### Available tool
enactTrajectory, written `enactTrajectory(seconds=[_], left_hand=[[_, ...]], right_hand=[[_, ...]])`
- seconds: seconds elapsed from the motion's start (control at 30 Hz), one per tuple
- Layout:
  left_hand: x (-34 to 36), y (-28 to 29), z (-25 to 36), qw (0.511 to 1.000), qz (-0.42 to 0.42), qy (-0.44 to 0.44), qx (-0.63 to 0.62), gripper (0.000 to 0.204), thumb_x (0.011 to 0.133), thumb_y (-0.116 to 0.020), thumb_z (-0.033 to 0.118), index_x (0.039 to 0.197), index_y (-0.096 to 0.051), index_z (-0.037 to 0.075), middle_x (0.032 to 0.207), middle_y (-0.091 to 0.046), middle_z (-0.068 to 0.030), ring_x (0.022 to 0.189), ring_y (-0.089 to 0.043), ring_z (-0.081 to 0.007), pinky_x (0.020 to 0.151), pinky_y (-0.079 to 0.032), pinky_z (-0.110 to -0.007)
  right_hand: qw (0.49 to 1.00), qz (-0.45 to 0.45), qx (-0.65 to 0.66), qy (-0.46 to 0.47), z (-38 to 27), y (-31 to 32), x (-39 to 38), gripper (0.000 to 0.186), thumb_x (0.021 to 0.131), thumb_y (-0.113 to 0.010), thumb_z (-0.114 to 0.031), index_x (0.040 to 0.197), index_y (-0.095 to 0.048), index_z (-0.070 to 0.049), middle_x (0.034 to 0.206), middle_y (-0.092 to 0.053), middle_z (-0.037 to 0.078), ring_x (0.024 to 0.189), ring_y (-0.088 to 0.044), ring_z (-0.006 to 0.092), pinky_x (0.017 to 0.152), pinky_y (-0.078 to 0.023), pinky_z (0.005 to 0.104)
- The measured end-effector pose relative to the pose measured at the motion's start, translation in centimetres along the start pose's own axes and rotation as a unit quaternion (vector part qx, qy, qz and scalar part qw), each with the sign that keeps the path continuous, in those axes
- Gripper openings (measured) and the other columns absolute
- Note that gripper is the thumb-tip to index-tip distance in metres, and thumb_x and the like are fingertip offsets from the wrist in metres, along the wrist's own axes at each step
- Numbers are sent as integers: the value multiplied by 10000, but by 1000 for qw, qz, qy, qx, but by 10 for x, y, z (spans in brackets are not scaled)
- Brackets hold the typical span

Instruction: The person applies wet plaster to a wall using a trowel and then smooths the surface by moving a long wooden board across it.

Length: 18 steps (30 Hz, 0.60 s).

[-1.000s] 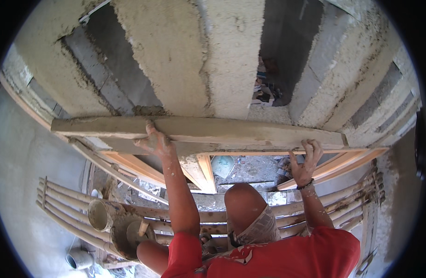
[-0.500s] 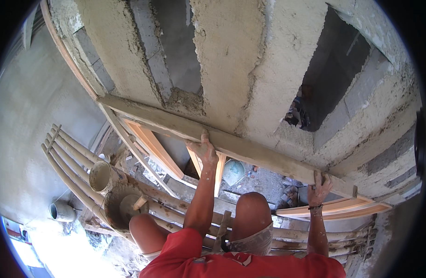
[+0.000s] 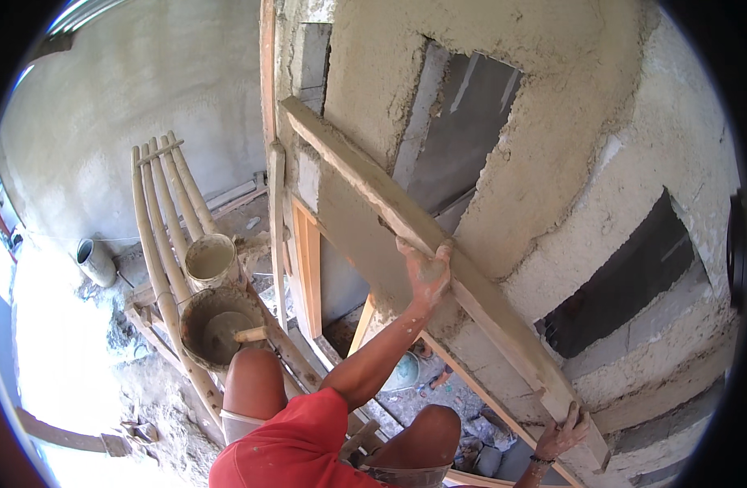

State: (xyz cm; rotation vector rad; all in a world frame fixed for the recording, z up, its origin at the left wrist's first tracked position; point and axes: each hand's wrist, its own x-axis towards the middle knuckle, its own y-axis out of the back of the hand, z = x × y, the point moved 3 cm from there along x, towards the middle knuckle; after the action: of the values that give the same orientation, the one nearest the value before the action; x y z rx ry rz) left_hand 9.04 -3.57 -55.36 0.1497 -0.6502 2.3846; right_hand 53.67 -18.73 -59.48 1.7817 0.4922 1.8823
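Note:
A long, mortar-smeared wooden straightedge board [image 3: 365,179] lies slantwise across the rough plastered wall [image 3: 544,187]. My left hand [image 3: 426,272] grips its lower edge near the middle, fingers beneath and thumb against its face. Close to the board's right end, my right hand [image 3: 562,431] clasps it, with the fingers over the front. Below the board shows a strip of smoother grey plaster [image 3: 349,215], just above the wooden frame [image 3: 308,264]. Between my knees and the bamboo poles stands a bucket of wet mortar [image 3: 219,321], with a wooden-handled tool [image 3: 250,334] in it.
I am perched on bamboo-pole scaffolding [image 3: 150,236]. A second dirty bucket [image 3: 211,259] stands beside the mortar one. Gaps in the wall include a dark opening [image 3: 634,285] at right. On the ground below are another bucket [image 3: 97,262], a rounded tub [image 3: 403,372] and rubble.
The board has moved up the wall from its lower edge, exposing smoother plaster beneath. Both hands keep hold of it. My view has turned, so the board now slopes more steeply.

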Motion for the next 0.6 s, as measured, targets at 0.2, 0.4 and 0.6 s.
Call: enactTrajectory(seconds=[0.2,0.4,0.6], left_hand=[[45,-25,68,999,-36,18,-34,890,820,-660,163,1378,-53,-172,1227,-501,-318,1110,-554,-359,942,-433,-369],[91,-60,144,995,-62,-78,-17,774,803,-655,153,1245,-133,-210,1081,-548,-313,997,-588,-368,864,-474,-379],[132,-80,202,992,-89,-95,-4,873,798,-668,223,1271,-120,-265,1050,-564,-386,1031,-587,-451,921,-455,-418]], right_hand=[[998,51,44,-2,-27,23,50,550,662,-595,-5,1200,-608,-116,1158,-516,178,1084,-483,395,871,-377,509],[996,82,36,-9,-49,62,108,565,677,-622,-37,1234,-589,-122,1140,-538,169,1063,-503,383,855,-380,485],[993,107,44,-25,-70,79,147,580,679,-637,-45,1250,-579,-126,1136,-539,163,1061,-499,384,884,-362,490]])
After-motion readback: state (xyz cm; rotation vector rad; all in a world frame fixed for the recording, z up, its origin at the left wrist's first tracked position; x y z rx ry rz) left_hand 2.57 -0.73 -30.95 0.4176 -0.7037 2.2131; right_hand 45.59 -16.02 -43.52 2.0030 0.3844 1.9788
